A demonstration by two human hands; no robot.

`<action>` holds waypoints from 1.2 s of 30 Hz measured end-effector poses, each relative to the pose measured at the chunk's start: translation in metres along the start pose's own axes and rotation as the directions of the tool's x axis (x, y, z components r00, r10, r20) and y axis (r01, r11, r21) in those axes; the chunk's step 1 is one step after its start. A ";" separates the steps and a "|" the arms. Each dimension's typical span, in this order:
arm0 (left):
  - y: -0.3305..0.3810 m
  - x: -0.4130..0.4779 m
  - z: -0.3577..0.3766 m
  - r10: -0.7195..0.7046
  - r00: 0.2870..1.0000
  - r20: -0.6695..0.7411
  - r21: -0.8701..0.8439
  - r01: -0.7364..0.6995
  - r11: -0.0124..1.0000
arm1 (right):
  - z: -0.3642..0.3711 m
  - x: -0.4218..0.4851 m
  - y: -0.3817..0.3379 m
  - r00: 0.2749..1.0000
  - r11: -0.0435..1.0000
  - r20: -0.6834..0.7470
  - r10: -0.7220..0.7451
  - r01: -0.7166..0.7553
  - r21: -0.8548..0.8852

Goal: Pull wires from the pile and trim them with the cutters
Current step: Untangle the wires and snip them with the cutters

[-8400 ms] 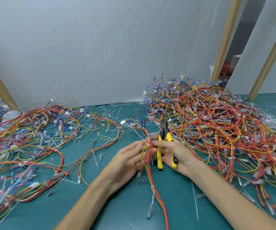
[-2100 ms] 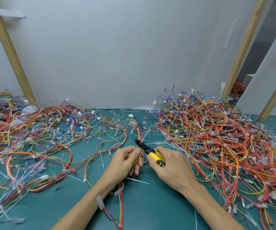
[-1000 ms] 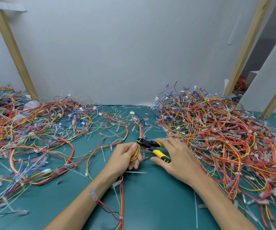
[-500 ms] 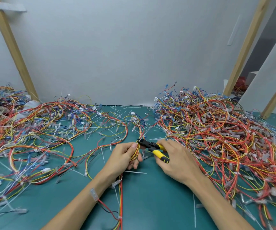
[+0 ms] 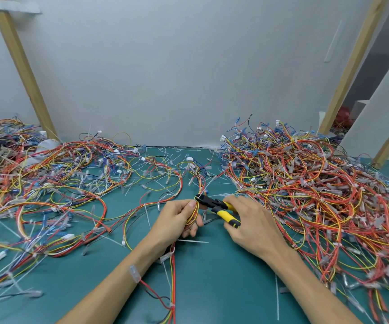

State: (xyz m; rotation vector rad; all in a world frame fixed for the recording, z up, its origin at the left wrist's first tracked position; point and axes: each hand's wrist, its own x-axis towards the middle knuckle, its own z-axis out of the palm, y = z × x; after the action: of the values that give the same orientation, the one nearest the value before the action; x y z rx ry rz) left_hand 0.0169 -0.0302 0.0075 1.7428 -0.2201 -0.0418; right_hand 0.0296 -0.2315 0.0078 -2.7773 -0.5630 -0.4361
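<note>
- L hand [image 5: 177,218] near mid counter [image 5: 223,284], fingers [image 5: 192,231] curled round a wire bundle [image 5: 194,212] (red/yellow/orange), thumb on top pressing it.
- Bundle leaves the fist toward the back wall [image 5: 188,78]. The other end runs under the L wrist and along the counter to the view's bottom edge.
- R hand [image 5: 252,228] is just R of it, fingers [image 5: 234,200] wrapped on the yellow handles of the cutters [image 5: 219,208]; handles sit close together.
- Cutters lie about level, black head pointing L, tip at the bundle just above the L thumb. Can't tell if the jaws bite a wire or only touch.
- Big pile [image 5: 305,183] fills the R side from the wall to the bottom R corner. Its near fringe reaches the R forearm & crowds that side.
- Flatter wire spread [image 5: 48,183] covers the L side out past the view's L edge, w/ a mostly bare strip btwn it & the L forearm.
- Open counter: a wedge btwn the two forearms, widening toward the viewer. A white cable tie [image 5: 192,241] lies there just below the L hand.
- Back centre: narrow gap btwn spread & pile, littered w/ white ties, up to where counter meets wall.
- Wooden posts lean at L [image 5: 22,66] & R [image 5: 352,66] behind the heaps. Counter's front edge is out of view.
</note>
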 end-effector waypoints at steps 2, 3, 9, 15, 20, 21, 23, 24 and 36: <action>0.001 -0.001 0.000 0.002 1.000 0.002 0.003 -0.002 1.000 | -0.001 0.001 0.000 1.000 1.000 -0.009 0.012 -0.012 -0.010; 0.001 -0.001 0.000 0.002 1.000 0.003 0.006 -0.002 1.000 | -0.001 0.000 0.001 1.000 1.000 -0.016 0.014 -0.014 -0.014; -0.001 0.000 0.001 -0.002 1.000 0.010 -0.024 0.002 1.000 | 0.007 -0.001 0.007 1.000 1.000 -0.015 -0.014 0.014 0.028; 0.000 0.000 0.000 0.019 1.000 0.010 -0.025 -0.019 1.000 | 0.010 0.000 0.008 0.998 0.994 -0.050 -0.029 0.034 0.100; -0.003 0.002 -0.001 0.029 1.000 0.010 -0.026 -0.029 0.999 | 0.015 -0.002 0.007 0.996 0.980 -0.082 0.020 -0.003 0.199; -0.004 0.002 -0.001 0.029 1.000 0.012 -0.022 -0.029 0.999 | 0.016 -0.002 0.007 0.996 0.980 -0.093 0.017 0.002 0.198; -0.006 0.003 -0.001 0.036 0.999 0.011 -0.021 -0.036 0.999 | 0.016 -0.003 0.007 0.993 0.985 -0.120 0.008 0.013 0.171; -0.007 0.003 -0.001 0.039 0.999 0.009 -0.025 -0.039 0.999 | 0.016 -0.003 0.007 0.991 0.989 -0.135 0.007 0.014 0.150; -0.008 0.004 0.000 0.020 0.999 -0.027 0.017 -0.019 1.000 | 0.015 -0.004 0.002 0.990 0.999 -0.136 -0.034 0.038 0.023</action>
State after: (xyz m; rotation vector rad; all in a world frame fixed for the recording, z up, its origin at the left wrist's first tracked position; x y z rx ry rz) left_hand 0.0214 -0.0291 0.0000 1.7564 -0.2180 -0.0018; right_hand 0.0306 -0.2295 -0.0075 -2.6913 -0.5829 -0.6166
